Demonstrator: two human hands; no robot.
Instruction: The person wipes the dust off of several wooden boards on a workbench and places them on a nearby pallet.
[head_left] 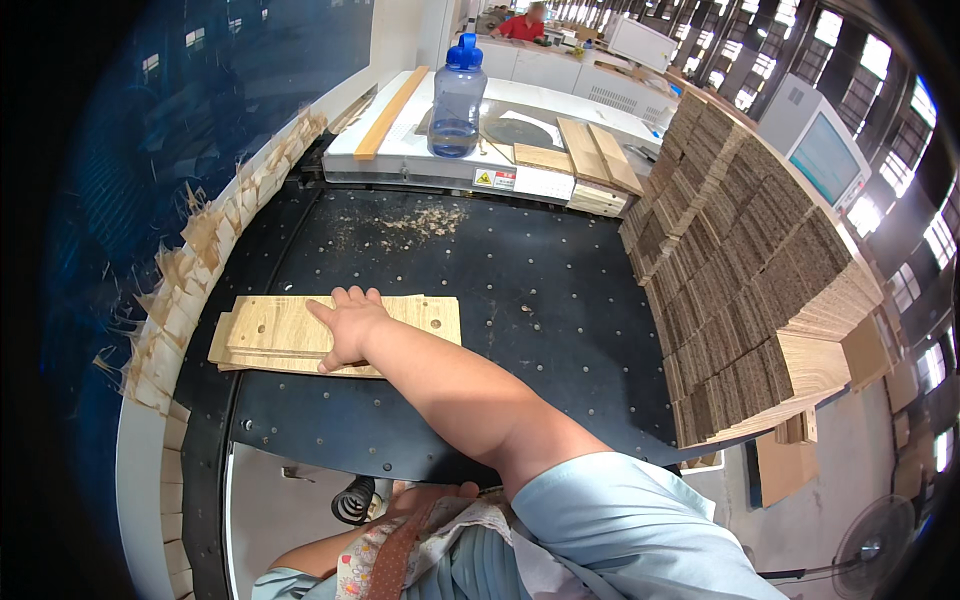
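A small stack of pale wood-grain boards (pixel 280 318) lies on the left part of the black table. My right hand (pixel 355 328) spans the stack from above, several fingertips at its far edge and the thumb at its near edge, gripping it across its width. Round dark marks or holes show in the top board, and the boards' left ends are slightly offset. My left hand (pixel 432 496) is low against my body, by the table's near edge. Its fingers are mostly hidden, so what it holds, if anything, does not show.
Tall stacks of cut boards (pixel 740 270) line the table's right side. Sawdust (pixel 420 222) lies on the dotted black table (pixel 540 300). Behind stand a blue-capped water bottle (pixel 458 105), a wood strip (pixel 392 112) and loose boards (pixel 590 150). A bristly strip (pixel 215 235) edges the left.
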